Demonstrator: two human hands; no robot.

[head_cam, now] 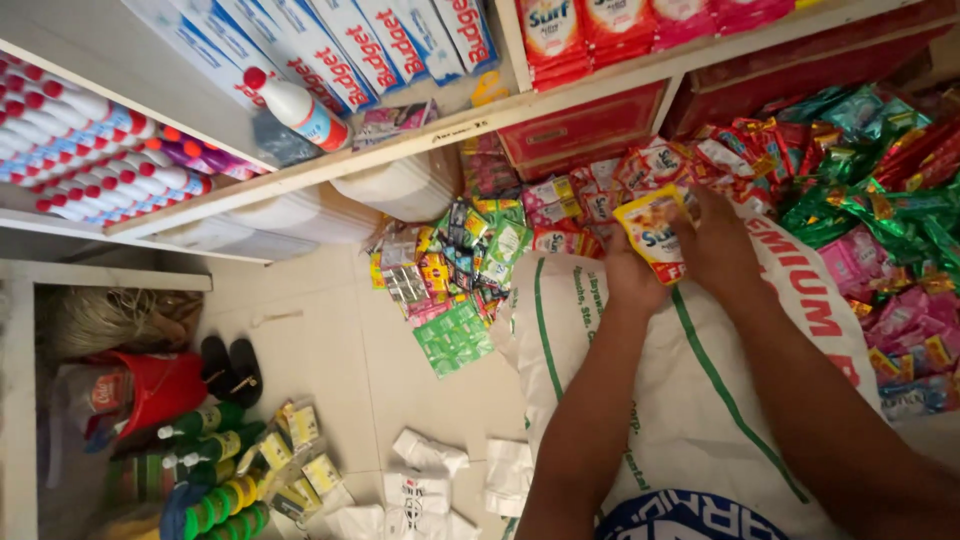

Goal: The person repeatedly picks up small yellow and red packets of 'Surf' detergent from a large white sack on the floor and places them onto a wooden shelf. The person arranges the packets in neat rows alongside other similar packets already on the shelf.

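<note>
Sachet (pixel 652 232) between both hands' grip (pixel 672 250)

Yellow-red sachet (pixel 652 232) above white sack (pixel 690 400); green, perhaps foil, packets (pixel 880 210) right.

I see a yellow sachet (pixel 652 232) with red trim over a white sack (pixel 690 400) striped green — red sachets (pixel 600 195) behind, green and pink packets (pixel 880 230) beside, a red bucket (pixel 160 385) far off.

A small grocery or sundry shop: wooden shelves (pixel 420 140) packed with rows of red-capped white bottles (pixel 90 150) and boxed goods (pixel 330 45), heaps of small detergent and snack sachets (pixel 850 170), more stock on the tiled floor (pixel 320 340).
</note>
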